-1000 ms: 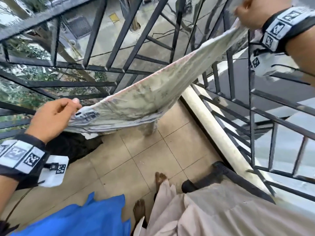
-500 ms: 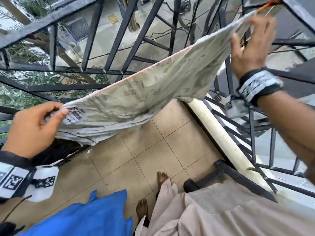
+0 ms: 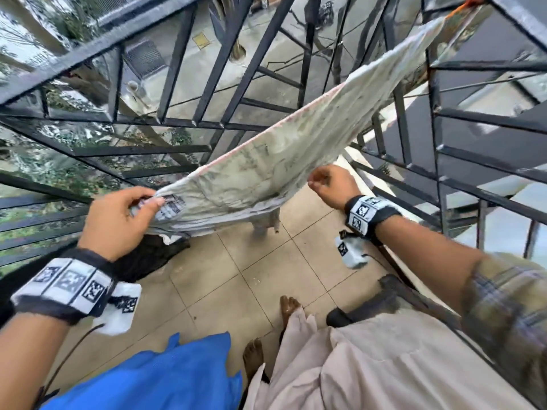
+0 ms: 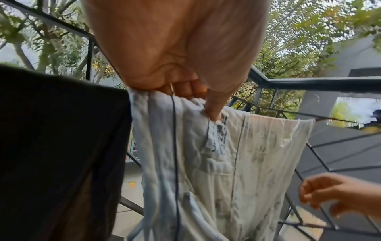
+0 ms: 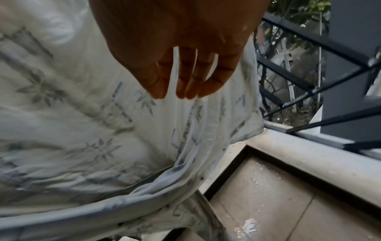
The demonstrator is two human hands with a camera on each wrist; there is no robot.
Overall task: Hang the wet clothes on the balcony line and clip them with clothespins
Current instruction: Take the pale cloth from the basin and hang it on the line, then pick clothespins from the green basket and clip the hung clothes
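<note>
Two hands: left [image 3: 114,220] pinches the printed cloth [image 3: 266,170], right [image 3: 333,189] loosely curled, empty.

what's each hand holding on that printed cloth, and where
The left hand pinches the printed cloth at its near end, by the dark printed patch. The right hand holds nothing; its fingers hang loosely beside the cloth.

You are on a home balcony, raised above ground level. A black metal grille [image 3: 183,84] of slanted and level bars encloses it on two sides. The floor [image 3: 236,279] is beige tile, edged by a low concrete kerb [image 5: 305,146]. Through the bars you see trees [image 4: 299,40] and a paved yard [image 3: 266,51] below. A printed cloth [image 3: 266,167] hangs along a line [image 4: 340,119] strung across the grille.
</note>
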